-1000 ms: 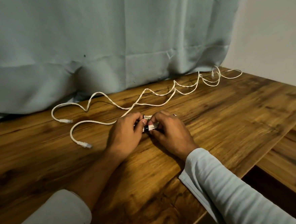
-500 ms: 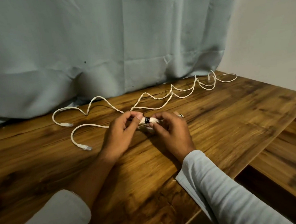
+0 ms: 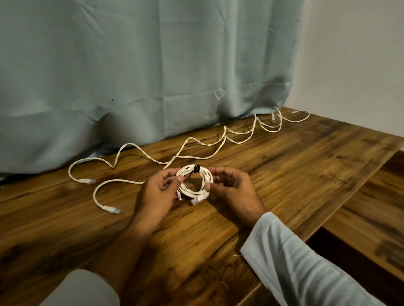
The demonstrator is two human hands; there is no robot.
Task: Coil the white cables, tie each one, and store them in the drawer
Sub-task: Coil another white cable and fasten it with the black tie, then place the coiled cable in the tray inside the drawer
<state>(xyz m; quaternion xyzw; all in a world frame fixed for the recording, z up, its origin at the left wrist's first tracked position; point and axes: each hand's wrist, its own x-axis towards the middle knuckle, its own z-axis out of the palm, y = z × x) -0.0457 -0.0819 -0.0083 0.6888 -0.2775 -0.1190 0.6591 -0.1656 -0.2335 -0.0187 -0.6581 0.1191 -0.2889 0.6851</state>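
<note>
step: check tie | tied coil of white cable (image 3: 207, 177): frame centre, just above brown wooden table (image 3: 293, 170) | left hand (image 3: 156, 196), right hand (image 3: 232, 189): fingers curled, pinching coil sides | advice: keep black tie (image 3: 195, 168) snug, connectors tucked in

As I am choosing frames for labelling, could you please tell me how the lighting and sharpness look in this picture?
Head view: dim, even light with no glare, only soft shadows on the table under the left hand and right hand; the coiled cable and its black tie are sharp, while the left sleeve at the bottom edge is blurred.
</note>
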